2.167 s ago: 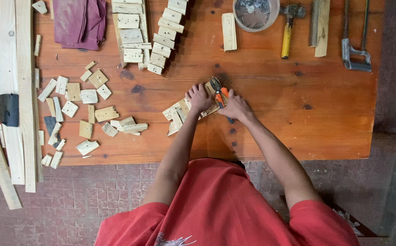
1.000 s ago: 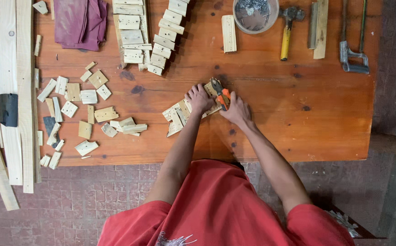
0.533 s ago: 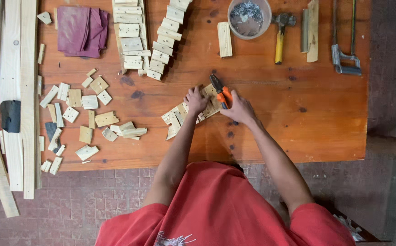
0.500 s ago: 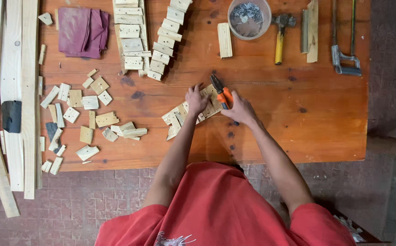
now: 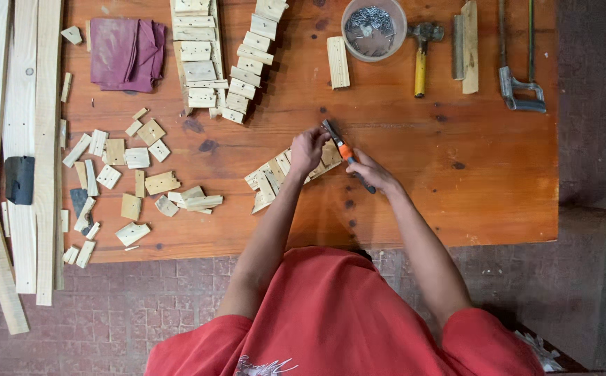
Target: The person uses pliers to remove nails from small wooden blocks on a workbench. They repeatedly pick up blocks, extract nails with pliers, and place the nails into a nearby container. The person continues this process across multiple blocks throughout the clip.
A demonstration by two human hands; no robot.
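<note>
The orange-handled tool (image 5: 345, 154) lies in the right hand (image 5: 375, 173) grip, beside wood pieces (image 5: 282, 170).

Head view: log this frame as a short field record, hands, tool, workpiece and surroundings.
left hand: pressing on the row of blocks
right hand: gripping an orange-handled tool, tip at the row's far end
table: orange wood
far edge: bowl of nails, hammer, saw
left side: loose blocks, maroon cloth, long planks
</note>
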